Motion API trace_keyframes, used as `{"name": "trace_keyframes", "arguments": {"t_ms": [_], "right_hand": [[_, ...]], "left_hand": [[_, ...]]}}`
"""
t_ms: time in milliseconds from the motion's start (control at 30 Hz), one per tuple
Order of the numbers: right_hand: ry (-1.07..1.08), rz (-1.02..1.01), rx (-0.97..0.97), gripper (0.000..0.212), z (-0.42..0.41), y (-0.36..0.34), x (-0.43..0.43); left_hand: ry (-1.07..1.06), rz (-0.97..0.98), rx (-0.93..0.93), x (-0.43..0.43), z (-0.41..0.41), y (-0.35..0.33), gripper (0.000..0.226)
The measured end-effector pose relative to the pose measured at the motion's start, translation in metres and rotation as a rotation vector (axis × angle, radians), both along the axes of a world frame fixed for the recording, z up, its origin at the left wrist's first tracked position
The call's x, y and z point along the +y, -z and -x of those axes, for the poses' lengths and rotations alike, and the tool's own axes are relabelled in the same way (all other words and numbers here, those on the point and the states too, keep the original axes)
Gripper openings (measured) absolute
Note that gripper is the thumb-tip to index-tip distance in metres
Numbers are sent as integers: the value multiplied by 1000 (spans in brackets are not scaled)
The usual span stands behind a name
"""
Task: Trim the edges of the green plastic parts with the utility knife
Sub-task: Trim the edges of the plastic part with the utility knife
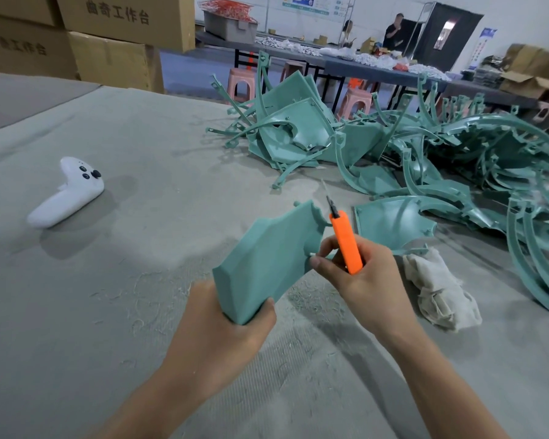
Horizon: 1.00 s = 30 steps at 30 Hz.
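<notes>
Grey felt covers our worktable (124,147), and above its near middle our left hand (232,324) grips the near corner of a flat green plastic panel (267,258) while our right hand (365,277) is curled round the orange utility knife (346,242), its blade out beside the panel's far right edge. We judge that a one-corner grip could let the panel twist, so the blade skids off the edge, gouging the face or nicking our right thumb (317,262) resting against it.
</notes>
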State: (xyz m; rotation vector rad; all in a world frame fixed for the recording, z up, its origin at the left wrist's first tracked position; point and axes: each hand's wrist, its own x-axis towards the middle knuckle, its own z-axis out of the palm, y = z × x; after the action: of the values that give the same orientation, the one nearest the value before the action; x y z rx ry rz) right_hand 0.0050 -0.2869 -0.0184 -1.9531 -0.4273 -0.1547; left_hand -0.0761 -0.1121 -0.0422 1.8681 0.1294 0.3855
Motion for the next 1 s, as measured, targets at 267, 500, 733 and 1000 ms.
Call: {"name": "trace_keyframes", "arguments": {"t_ms": [267, 500, 733, 1000], "right_hand": [[-31, 156, 41, 25, -4, -1, -5], [12, 35, 23, 22, -1, 1, -2], [92, -298, 118, 16, 1, -5, -4], [-63, 136, -89, 19, 8, 3, 2]], "left_hand": [[33, 27, 46, -2, 2, -3, 18], [-3, 77, 48, -1, 1, -2, 8], [-113, 195, -47, 6, -5, -8, 5], [-182, 337, -81, 10, -6, -13, 12]]}}
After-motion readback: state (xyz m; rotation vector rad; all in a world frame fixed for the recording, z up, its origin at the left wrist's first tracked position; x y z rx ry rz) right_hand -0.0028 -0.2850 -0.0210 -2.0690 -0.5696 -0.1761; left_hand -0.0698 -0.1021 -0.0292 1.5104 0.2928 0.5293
